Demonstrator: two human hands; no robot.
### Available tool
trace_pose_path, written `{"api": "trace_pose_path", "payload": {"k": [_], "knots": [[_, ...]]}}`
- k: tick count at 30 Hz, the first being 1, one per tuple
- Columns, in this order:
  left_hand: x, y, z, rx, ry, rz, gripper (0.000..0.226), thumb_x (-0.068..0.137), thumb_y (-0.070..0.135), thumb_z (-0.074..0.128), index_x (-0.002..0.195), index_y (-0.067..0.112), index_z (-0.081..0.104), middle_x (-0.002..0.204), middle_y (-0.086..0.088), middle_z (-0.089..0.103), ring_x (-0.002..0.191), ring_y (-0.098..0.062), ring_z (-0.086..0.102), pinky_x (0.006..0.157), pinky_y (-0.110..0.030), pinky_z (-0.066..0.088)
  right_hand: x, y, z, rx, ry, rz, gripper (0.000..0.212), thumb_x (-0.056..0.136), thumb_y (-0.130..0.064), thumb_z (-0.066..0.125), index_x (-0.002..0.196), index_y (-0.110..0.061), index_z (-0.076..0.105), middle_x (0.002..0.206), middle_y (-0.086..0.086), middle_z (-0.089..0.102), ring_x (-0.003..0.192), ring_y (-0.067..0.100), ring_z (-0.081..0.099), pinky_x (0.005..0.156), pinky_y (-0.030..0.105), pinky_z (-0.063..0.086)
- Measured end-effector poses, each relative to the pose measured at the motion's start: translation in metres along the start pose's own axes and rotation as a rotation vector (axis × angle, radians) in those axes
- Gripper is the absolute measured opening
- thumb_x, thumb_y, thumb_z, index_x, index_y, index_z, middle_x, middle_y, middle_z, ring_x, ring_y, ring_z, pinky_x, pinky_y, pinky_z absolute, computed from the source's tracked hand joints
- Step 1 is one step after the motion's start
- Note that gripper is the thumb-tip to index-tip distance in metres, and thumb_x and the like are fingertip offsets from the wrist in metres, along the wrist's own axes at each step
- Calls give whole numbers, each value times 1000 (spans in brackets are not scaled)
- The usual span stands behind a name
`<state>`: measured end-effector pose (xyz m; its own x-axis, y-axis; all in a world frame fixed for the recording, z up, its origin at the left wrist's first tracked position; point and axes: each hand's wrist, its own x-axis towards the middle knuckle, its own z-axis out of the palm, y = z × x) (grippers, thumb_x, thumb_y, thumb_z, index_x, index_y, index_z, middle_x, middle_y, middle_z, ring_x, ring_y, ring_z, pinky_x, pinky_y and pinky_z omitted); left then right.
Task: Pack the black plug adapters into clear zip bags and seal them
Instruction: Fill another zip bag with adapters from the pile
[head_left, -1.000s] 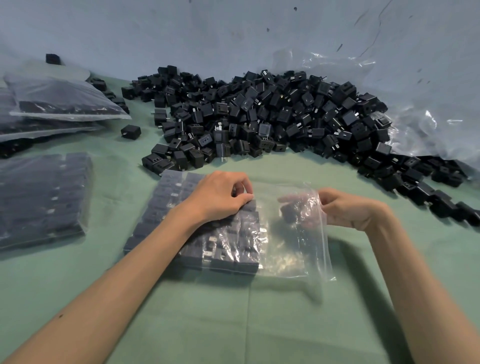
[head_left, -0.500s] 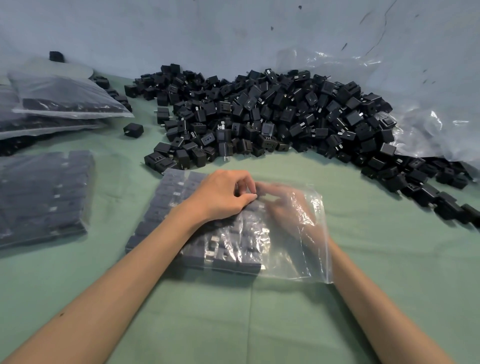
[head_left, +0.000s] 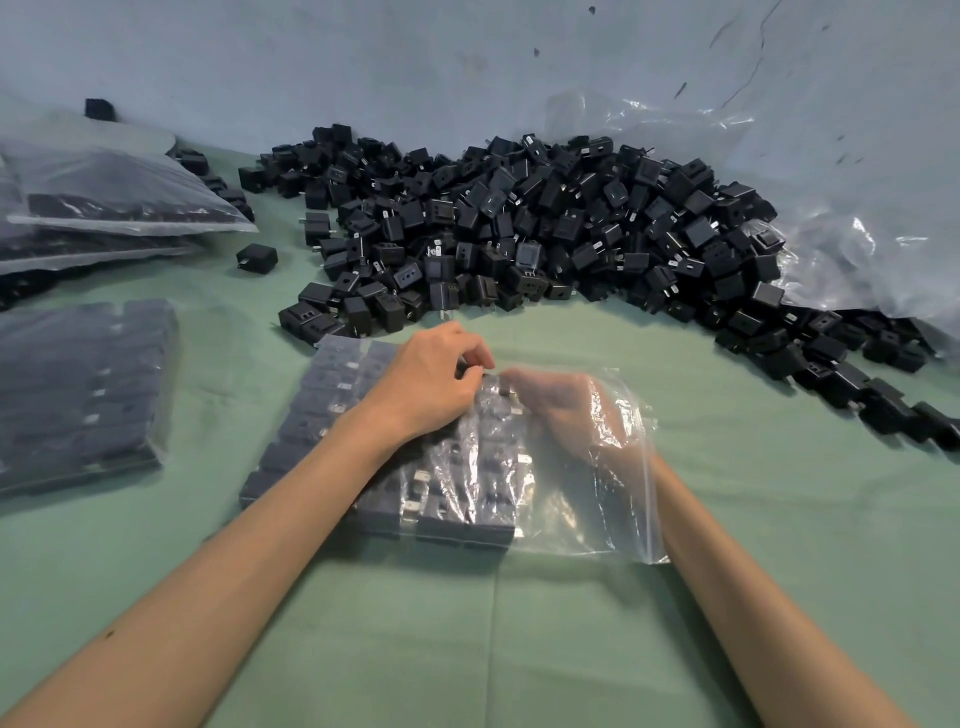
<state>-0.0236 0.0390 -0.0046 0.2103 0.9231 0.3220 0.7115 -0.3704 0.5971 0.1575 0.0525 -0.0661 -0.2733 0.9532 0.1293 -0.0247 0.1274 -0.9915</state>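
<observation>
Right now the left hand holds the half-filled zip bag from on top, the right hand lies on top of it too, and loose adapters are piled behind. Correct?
Not quite. In the head view the right hand is inside the zip bag, seen through the clear plastic. The left hand does hold it from on top, and loose adapters are piled behind.

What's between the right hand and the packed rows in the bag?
Nothing visible. The right hand is inside the clear zip bag, beside the packed adapters; the left hand holds the bag from above.
</observation>
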Motion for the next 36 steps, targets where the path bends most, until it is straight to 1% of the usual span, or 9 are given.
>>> {"api": "trace_pose_path", "payload": {"k": [3,9,11,13,17,21,25,30,36], "knots": [[0,0,1,1,4,4,11,89,14,59,89,18,70,92,3,58,81,-7,56,77,-19,46,-16,-22,-24,-183,-73,256,31,102,-4,40,125,-9,61,116,26,63,91,28,65,79,36,55],[0,2,1,2,-8,4,7,89,24,65,82,22,66,90,3,58,83,-11,58,81,-28,51,-41,-88,-5,-146,-210,88,41,77,-9,78,110,6,60,104,36,64,87,20,66,86,25,49],[0,2,1,-15,-4,-6,7,88,24,66,83,21,67,91,2,58,83,-10,58,81,-26,50,-36,-92,-12,-215,-341,116,74,69,-20,82,123,13,44,114,30,62,107,21,65,96,26,48],[0,2,1,-25,-10,-14,7,88,25,67,82,21,68,92,2,58,83,-10,58,80,-24,49,-24,-90,-23,-433,-526,210,71,84,-15,68,142,-13,28,132,11,55,116,10,58,102,28,44],[0,1,0,-27,-17,-25,8,88,27,67,82,21,68,92,3,57,82,-7,56,77,-20,44,-16,-98,-82,-662,-619,383,42,92,-14,62,130,-33,58,130,-15,60,119,1,55,99,19,43],[1,-1,1,-37,-22,-25,8,88,27,67,81,23,66,91,6,56,80,-4,55,75,-19,42,0,-110,-141,-682,-206,370,22,89,-11,64,95,-28,75,106,-5,72,98,13,66,75,22,49],[1,-2,2,-30,-28,-11,8,88,27,66,80,23,65,91,5,56,81,-7,56,77,-24,47,34,-89,-191,-1190,554,398,48,84,-8,56,131,-19,53,144,18,36,133,36,30,106,49,33],[2,-2,2,0,-47,-3,8,89,29,64,83,26,62,92,5,55,81,-7,54,80,-26,47,30,-69,-214,-1420,500,609,74,83,-24,66,146,-28,27,149,19,30,131,44,35,106,54,27],[1,-2,1,3,-55,2,7,90,28,63,84,25,61,94,5,55,81,-6,52,79,-24,44,13,-54,-192,-1419,632,372,44,90,-19,57,129,-6,42,121,29,53,108,48,51,91,51,44]]}}
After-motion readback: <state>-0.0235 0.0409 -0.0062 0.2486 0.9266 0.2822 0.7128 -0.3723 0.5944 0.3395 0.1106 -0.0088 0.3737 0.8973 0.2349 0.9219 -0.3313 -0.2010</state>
